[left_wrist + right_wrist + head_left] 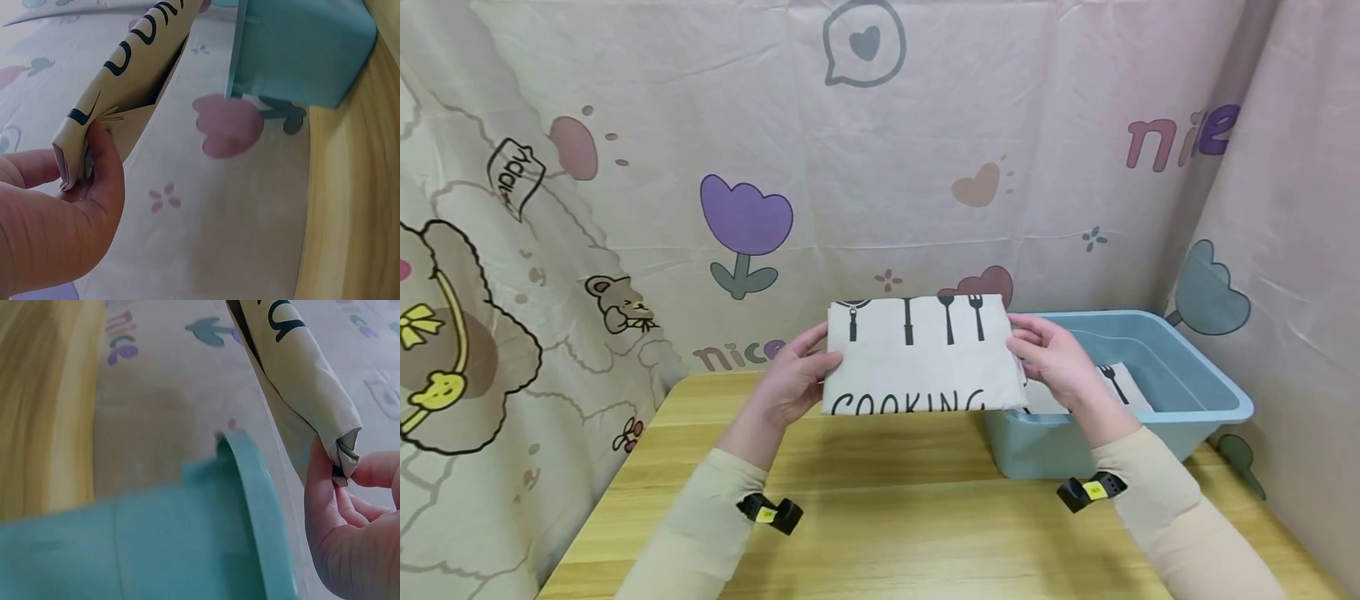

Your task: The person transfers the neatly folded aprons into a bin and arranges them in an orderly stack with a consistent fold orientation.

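Observation:
A folded white cloth (925, 362) is held up above the table, in front of me, printed with black utensils and the word COOKING. My left hand (792, 377) pinches its left edge, thumb on the near side. The right edge is pinched by my right hand (1054, 360). Both wrist views show the cloth's folded layers end-on between thumb and fingers; the left hand (69, 215) and right hand (353, 534) each grip one end. Behind and below my right hand stands a light blue plastic bin (1037, 450). Inside it lies another white cloth (1126, 386) with a printed fork.
The wooden table (850, 525) spans the area below my hands. A patterned curtain (880, 167) hangs behind it and along both sides. The bin's rim (1232, 398) reaches close to the table's right side, and my right forearm passes in front of the bin.

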Available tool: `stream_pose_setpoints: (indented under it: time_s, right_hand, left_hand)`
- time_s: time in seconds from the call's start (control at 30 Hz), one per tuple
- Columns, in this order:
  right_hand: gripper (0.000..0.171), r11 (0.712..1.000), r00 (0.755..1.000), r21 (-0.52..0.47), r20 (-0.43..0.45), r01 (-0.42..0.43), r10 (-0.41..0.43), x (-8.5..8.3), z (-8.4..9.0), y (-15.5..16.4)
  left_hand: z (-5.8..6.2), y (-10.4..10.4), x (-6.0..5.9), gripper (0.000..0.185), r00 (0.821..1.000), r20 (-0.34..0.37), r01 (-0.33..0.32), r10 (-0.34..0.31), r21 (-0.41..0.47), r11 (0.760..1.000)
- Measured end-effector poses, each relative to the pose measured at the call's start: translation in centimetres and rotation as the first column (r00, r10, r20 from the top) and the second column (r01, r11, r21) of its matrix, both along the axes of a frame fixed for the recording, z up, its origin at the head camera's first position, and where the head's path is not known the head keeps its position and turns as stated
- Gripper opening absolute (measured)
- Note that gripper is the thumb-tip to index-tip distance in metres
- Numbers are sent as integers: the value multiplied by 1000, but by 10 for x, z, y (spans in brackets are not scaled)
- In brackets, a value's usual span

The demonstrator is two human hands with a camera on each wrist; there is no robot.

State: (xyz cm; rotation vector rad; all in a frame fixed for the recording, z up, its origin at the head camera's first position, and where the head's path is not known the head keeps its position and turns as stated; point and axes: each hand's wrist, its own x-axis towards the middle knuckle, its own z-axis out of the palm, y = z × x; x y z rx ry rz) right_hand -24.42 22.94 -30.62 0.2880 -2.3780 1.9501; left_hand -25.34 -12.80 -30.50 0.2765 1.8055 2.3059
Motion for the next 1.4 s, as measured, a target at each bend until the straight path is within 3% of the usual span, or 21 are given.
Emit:
stream_pose_setpoints:
  time_s: [0.37,0.7,0.97,1.23,1.4]
  right_hand:
    - [61,988,992,96,-48,119,-115,8,13,51]
    - [58,970,974,98,-69,220,-214,9,17,87]
    - [58,965,968,75,-26,250,-249,7,21,111]
    - [38,951,960,139,0,277,-280,5,19,136]
    - [40,930,945,186,19,316,-325,4,14,150]
  left_hand:
    - [8,62,-11,62,1000,28,-1,-1,73,997]
    - [12,103,-15,63,999,30,20,-24,130,991]
    - [14,129,-14,65,998,47,39,-46,139,990]
    - [10,159,-15,67,996,80,33,-46,160,987]
    - [8,177,-14,69,994,102,12,-29,163,986]
